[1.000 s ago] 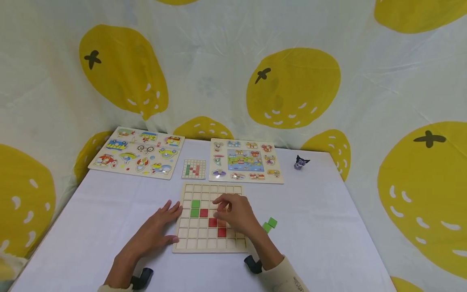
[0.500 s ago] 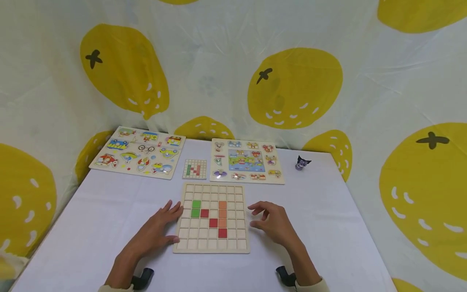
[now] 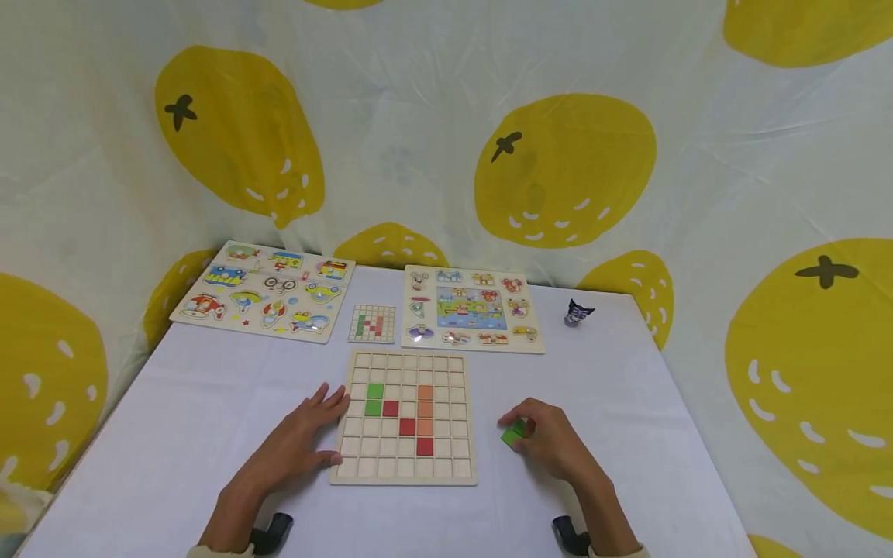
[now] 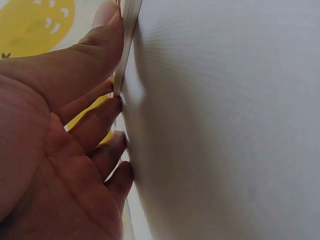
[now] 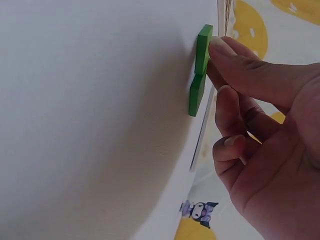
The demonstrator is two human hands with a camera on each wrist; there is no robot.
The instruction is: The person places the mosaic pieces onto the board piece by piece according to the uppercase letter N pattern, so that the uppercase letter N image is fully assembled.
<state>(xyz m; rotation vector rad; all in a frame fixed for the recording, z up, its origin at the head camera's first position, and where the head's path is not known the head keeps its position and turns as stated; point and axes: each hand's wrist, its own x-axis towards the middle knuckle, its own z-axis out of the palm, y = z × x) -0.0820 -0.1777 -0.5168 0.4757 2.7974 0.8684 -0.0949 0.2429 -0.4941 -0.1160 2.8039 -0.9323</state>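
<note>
A wooden grid board lies in front of me. Set in its cells are two green tiles, three red tiles in a diagonal, and three orange tiles in a column. My left hand rests at the board's left edge, fingers and thumb touching the rim. Right of the board, my right hand has thumb and index finger around a loose green tile, thumb tip against it. A second loose green tile touches the first; both appear to be on the table.
Behind the board stands a small pattern card with a coloured grid. A vehicle peg puzzle is at the back left, another picture puzzle at the back middle. A small dark figurine stands at the back right. White cloth covers the table.
My right hand has withdrawn from over the board, moving right and then down to the loose green tiles. The orange column came into view. My left hand has stayed at the board's edge.
</note>
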